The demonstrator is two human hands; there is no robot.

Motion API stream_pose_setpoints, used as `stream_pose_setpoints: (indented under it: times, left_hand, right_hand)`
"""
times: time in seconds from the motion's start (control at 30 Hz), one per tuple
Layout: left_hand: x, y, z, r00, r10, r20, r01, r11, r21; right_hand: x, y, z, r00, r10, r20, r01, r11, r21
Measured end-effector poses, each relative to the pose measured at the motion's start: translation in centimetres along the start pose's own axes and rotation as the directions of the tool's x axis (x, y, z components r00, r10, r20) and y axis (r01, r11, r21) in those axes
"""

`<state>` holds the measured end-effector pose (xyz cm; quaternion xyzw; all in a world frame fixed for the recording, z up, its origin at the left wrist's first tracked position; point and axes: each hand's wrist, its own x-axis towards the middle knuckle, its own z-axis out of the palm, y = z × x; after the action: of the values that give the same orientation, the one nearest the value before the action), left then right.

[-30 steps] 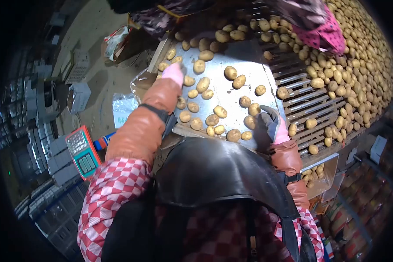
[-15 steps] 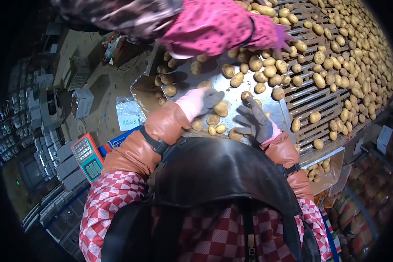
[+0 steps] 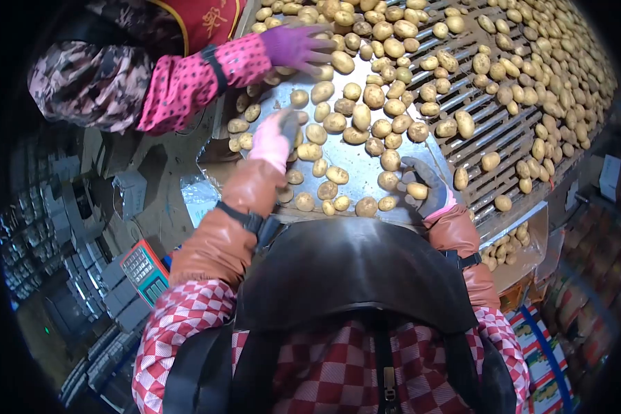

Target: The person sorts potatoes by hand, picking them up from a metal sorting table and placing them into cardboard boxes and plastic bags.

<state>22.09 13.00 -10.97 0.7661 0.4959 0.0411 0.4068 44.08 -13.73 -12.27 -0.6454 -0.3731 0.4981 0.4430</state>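
Observation:
Many potatoes [image 3: 361, 116] lie on a metal sheet [image 3: 355, 153] in front of me. My left hand [image 3: 291, 128], in a grey glove with a pink cuff, is stretched to the sheet's left side among potatoes; motion blurs its fingers. At the lower right edge of the sheet, my right hand [image 3: 431, 188], gloved alike, curls around one small potato [image 3: 417, 191], with fingers above it and thumb below. A loose potato [image 3: 388, 181] sits just left of those fingers.
Across from me, a co-worker's purple-gloved hand [image 3: 298, 48] spreads over potatoes at the far left. A slatted rack [image 3: 455, 148] heaped with potatoes is at right. A box of potatoes [image 3: 510, 245] stands below it. A calculator-like keypad device [image 3: 145, 271] lies at left.
My left hand has moved left and away from me. My right hand has shifted right and now has a potato in its fingers. The co-worker's arm has drawn back left, and more potatoes cover the sheet.

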Motion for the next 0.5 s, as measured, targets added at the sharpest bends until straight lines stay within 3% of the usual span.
stream_pose_setpoints:
  times: [0.03,0.07,0.1,0.13,0.17,0.2,0.23,0.33,0.4,0.43,0.47,0.5]
  left_hand:
    - [-1.2,-0.9,0.7,0.956,0.228,-0.185,-0.204,0.969,0.142]
    - [-1.2,-4.1,2.4,0.938,0.334,-0.096,-0.297,0.913,0.282]
    - [-2.4,-4.3,3.5,0.962,0.267,0.050,-0.265,0.885,0.382]
    - [-3.3,-4.4,4.6,0.967,0.178,0.183,-0.246,0.841,0.482]
    - [-3.5,-4.0,5.3,0.968,0.135,0.210,-0.226,0.832,0.506]
    - [-3.7,-3.8,5.7,0.967,0.091,0.239,-0.209,0.821,0.531]
    - [-3.4,-3.5,5.9,0.964,0.040,0.261,-0.178,0.829,0.530]
    - [-2.1,-2.4,5.5,0.958,-0.025,0.284,-0.099,0.906,0.412]
    - [-2.2,-1.9,5.2,0.972,0.042,0.230,-0.126,0.921,0.368]
    - [-2.7,-1.1,4.8,0.987,-0.054,0.153,0.019,0.975,0.223]
    - [-2.8,-0.2,4.8,0.984,-0.153,0.095,0.148,0.987,0.060]
    - [-3.4,0.5,5.2,0.993,-0.082,0.086,0.078,0.996,0.043]
  right_hand:
    - [-0.1,0.1,0.0,1.000,0.017,-0.015,-0.015,0.996,0.090]
    - [-0.2,0.2,0.0,0.999,0.033,-0.030,-0.027,0.983,0.179]
    - [-0.3,0.0,0.0,0.964,0.265,0.006,-0.233,0.834,0.501]
    - [-0.2,-0.1,0.0,0.883,0.454,0.119,-0.380,0.544,0.748]
    - [-0.1,0.0,0.5,0.896,0.437,0.086,-0.375,0.635,0.675]
    - [-0.3,0.0,0.6,0.899,0.430,0.081,-0.367,0.641,0.674]
    - [-0.5,-0.2,0.6,0.938,0.340,0.068,-0.322,0.779,0.538]
    - [-0.1,0.2,1.5,0.907,0.404,0.122,-0.394,0.708,0.586]
    - [0.2,1.6,2.6,0.865,0.459,0.205,-0.486,0.658,0.576]
    - [-0.2,2.1,3.3,0.947,0.258,0.193,-0.314,0.870,0.379]
    - [-0.6,2.5,3.2,0.925,0.303,0.228,-0.376,0.809,0.452]
    - [-0.9,0.5,3.4,0.901,0.346,0.263,-0.434,0.737,0.517]
